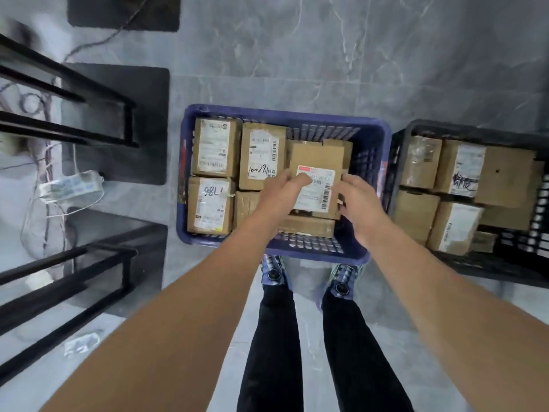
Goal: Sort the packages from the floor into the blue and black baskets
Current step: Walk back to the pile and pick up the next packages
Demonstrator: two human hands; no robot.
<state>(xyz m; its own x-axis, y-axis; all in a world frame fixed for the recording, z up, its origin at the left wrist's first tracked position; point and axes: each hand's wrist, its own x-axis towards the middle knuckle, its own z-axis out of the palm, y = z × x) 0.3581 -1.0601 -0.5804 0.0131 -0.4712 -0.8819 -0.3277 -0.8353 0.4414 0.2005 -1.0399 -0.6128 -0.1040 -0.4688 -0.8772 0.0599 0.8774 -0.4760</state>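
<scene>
Packages (215, 148) already filling most of blue basket (282, 115); none seen loose on floor (386, 69), so sorting judged nearly done. Then left hand (282, 188) gripping left edge of labelled package (318, 162), right hand (359, 200) gripping right edge, held above basket's right half, not yet let go. Label up, long axis pointing away from body. Farther right, black basket (475, 130) also loaded.

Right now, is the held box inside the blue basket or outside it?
Inside. The box lies within the rim of the blue basket, atop other cartons; left hand and right hand hold its edges.
</scene>
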